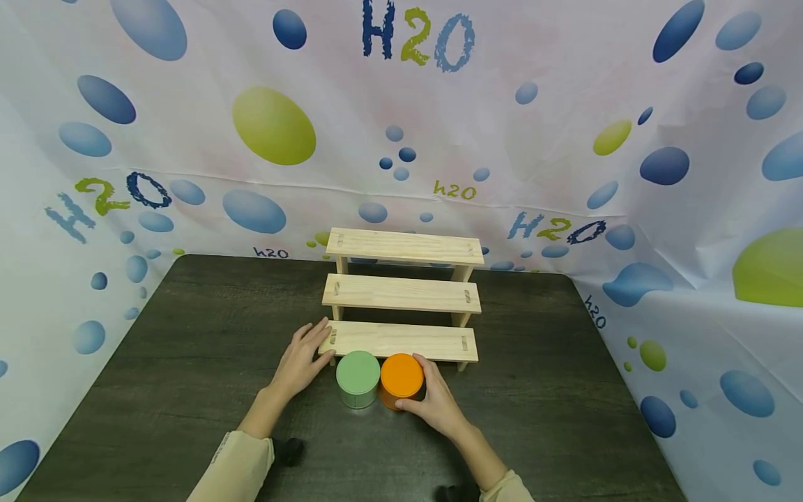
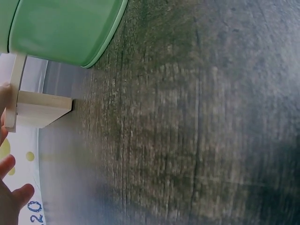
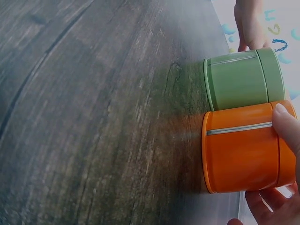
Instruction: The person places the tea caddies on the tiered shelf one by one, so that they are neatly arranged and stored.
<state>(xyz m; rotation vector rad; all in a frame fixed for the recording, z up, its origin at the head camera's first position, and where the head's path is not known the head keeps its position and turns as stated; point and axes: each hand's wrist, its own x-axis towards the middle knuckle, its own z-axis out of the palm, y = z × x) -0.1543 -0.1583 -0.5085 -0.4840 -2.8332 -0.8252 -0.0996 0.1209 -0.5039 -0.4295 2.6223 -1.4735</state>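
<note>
My right hand (image 1: 437,403) grips a round orange tin (image 1: 402,376) with a lid, thumb at its near side and fingers around the right. Directly left of it a green tin (image 1: 358,373) of similar shape stands upright on the table. Behind both tins is a three-step wooden shelf (image 1: 401,291). My left hand (image 1: 297,367) rests its fingers on the left end of the lowest step (image 1: 395,339), holding nothing. The left wrist view catches only part of that hand, beside the shelf's end and the green tin (image 2: 65,28). Some right fingers are hidden behind the orange tin (image 3: 241,150).
The dark wood-grain table (image 1: 207,362) extends to both sides of the shelf. A white curtain (image 1: 539,139) with blue and green spots and "H2O" lettering hangs behind and beside it. Small dark objects (image 1: 291,452) show near each wrist.
</note>
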